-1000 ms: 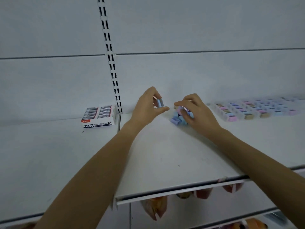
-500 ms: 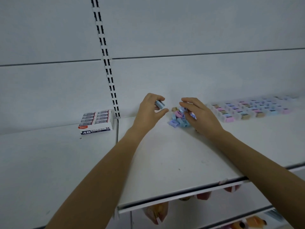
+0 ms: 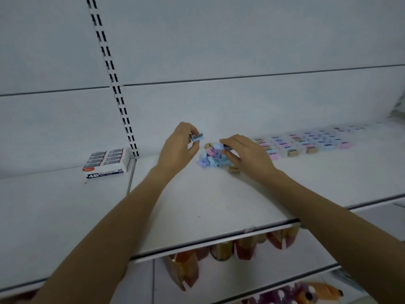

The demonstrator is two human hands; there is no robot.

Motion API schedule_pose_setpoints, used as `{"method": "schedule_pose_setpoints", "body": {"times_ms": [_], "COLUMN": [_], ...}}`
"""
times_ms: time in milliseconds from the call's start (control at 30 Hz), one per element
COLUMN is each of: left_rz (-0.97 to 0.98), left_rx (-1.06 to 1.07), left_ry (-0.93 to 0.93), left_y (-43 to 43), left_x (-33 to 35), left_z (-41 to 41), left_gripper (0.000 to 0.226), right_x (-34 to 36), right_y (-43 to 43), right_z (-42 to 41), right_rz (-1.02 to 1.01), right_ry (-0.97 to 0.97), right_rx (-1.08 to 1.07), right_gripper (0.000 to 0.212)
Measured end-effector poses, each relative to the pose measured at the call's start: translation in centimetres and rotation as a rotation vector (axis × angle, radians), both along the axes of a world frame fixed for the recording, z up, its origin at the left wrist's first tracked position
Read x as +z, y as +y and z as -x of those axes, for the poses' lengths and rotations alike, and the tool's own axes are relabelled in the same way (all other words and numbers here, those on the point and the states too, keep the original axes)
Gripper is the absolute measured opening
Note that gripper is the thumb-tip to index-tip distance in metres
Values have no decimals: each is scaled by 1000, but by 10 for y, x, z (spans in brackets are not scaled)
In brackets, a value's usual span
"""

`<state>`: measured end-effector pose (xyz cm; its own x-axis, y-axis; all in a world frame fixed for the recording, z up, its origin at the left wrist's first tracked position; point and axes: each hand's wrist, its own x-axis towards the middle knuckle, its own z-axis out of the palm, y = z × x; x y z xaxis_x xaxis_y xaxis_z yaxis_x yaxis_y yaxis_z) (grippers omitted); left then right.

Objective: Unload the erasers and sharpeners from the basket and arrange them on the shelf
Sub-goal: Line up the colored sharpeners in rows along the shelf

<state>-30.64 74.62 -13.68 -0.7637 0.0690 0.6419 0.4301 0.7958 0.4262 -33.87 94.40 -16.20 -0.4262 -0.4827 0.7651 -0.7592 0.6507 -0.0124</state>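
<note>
My left hand (image 3: 178, 148) pinches a small blue sharpener (image 3: 197, 137) between thumb and fingers, lifted just above the white shelf (image 3: 197, 200). To its right lies a loose pile of blue, purple and tan sharpeners (image 3: 211, 159). My right hand (image 3: 245, 153) rests on the right side of that pile and pinches one small piece from it at its fingertips. Rows of arranged sharpeners (image 3: 306, 142) run along the back of the shelf to the right. A white box of 4B erasers (image 3: 107, 162) stands on the left shelf section. The basket is out of view.
A slotted upright rail (image 3: 116, 93) runs down the back wall between the two shelf sections. Bagged goods (image 3: 230, 249) hang below the shelf's front edge. More coloured items (image 3: 306, 292) sit on a lower level at the bottom right.
The view has shifted a little. My left hand keeps the blue sharpener lifted, slightly higher than before. My right hand stays at the pile, its fingers working on it.
</note>
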Motion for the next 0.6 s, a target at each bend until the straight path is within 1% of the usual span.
{"method": "schedule_pose_setpoints", "body": {"times_ms": [67, 167, 367, 600], "left_rz": [64, 138, 208, 322], "left_rx": [18, 10, -109, -228], "left_ry": [10, 58, 70, 81], "left_y": [17, 55, 169, 302], "left_x": [6, 15, 22, 21], "left_z": [-2, -3, -3, -3], "left_gripper": [15, 17, 27, 26], "right_x": [2, 7, 7, -8], "right_y": [22, 69, 190, 330], "right_z": [-5, -17, -45, -77], "right_rz": [-56, -85, -59, -35], "right_ry": [33, 35, -44, -165], "right_rx": [3, -2, -102, -237], "right_gripper": [26, 28, 29, 22]}}
